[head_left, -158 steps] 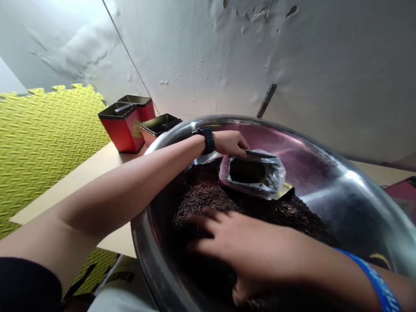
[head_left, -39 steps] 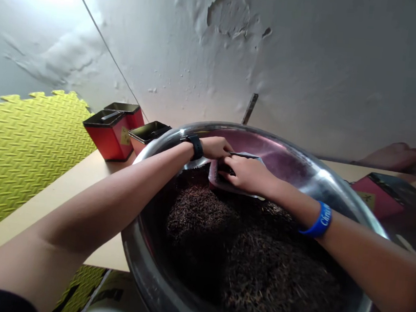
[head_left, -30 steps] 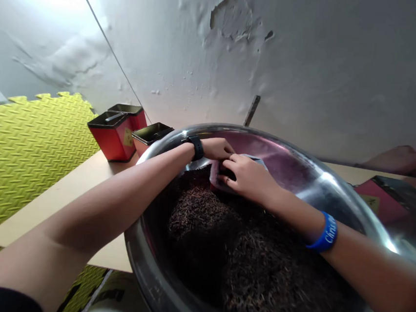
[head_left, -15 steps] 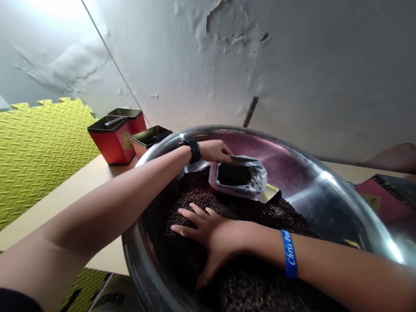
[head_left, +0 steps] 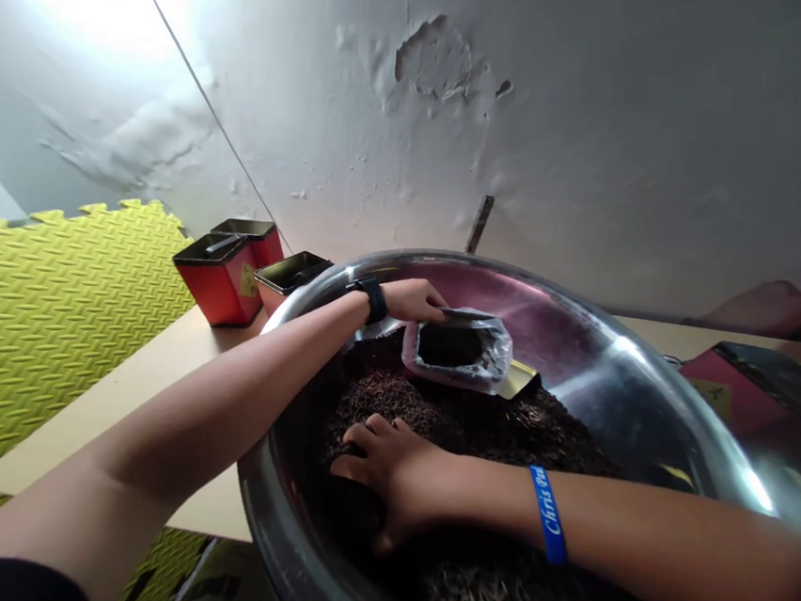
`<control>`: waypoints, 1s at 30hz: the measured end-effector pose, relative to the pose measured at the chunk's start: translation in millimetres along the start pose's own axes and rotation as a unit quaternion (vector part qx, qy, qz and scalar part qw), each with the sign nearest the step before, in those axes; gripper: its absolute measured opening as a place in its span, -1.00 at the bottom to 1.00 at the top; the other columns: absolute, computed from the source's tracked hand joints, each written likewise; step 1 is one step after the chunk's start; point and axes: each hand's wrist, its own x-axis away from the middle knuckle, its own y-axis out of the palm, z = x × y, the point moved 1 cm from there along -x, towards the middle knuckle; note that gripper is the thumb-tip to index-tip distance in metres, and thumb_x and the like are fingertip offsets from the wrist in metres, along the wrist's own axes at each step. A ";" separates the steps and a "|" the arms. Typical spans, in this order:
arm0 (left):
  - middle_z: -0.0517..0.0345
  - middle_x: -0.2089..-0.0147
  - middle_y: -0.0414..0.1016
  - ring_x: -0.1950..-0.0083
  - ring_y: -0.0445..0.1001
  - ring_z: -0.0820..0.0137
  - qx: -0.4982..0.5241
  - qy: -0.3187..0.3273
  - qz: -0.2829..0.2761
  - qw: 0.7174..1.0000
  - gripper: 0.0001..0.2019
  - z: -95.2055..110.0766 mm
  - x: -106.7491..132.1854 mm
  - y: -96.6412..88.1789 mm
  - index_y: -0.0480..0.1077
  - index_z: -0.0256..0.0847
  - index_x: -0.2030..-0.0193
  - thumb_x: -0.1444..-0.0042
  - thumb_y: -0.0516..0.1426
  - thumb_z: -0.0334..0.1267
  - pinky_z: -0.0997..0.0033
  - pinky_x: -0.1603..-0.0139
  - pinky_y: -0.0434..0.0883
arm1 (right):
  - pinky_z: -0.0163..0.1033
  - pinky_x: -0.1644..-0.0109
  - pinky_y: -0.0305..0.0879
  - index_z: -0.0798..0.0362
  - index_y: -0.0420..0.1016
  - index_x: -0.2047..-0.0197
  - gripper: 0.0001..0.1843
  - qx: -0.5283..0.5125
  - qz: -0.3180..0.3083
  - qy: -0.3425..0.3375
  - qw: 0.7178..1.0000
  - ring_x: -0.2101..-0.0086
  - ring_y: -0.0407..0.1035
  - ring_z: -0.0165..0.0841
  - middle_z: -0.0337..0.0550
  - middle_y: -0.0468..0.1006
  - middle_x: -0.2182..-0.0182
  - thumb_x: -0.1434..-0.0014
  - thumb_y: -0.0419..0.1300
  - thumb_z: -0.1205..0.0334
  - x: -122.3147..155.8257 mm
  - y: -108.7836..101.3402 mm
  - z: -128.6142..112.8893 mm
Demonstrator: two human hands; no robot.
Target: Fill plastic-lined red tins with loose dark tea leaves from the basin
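Inside a wide, shiny metal bowl (head_left: pixel 639 361) lies a heap of dark loose tea leaves (head_left: pixel 391 399). My left hand (head_left: pixel 415 299) grips the far left edge of a tin lined with a clear plastic bag (head_left: pixel 458 346). This tin stands on the leaves with its mouth facing me, and its inside looks dark. In the leaves nearer to me, my right hand (head_left: pixel 398 475) is palm down with its fingers curled into them, the fingertips partly buried. A gold-coloured lid or metal piece (head_left: pixel 520 380) lies just right of the lined tin.
Red tins (head_left: pixel 218 278) with dark rims stand left of the bowl on a pale board (head_left: pixel 114 405), with another open tin (head_left: pixel 293 276) against the bowl. A red and black box (head_left: pixel 746 386) sits at right. Yellow foam mat (head_left: pixel 50 333) covers the left; a peeling wall (head_left: pixel 599 150) rises behind.
My right hand's spread fingers have curled into the tea leaves, and the hand has shifted slightly toward me. My left hand keeps its grip on the tin.
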 end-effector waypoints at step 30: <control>0.16 0.32 0.49 0.38 0.30 0.50 0.004 0.025 -0.028 0.999 -0.67 -2.5 -1.6 0.2 0.46 -0.24 0.14 -0.02 0.05 -0.13 0.52 0.37 0.21 | -0.27 0.33 0.14 0.05 0.47 0.26 -0.76 0.039 0.096 0.264 0.959 0.30 0.35 -0.29 -0.06 0.50 0.26 -0.05 0.06 0.16 43.0 -88.7 93.4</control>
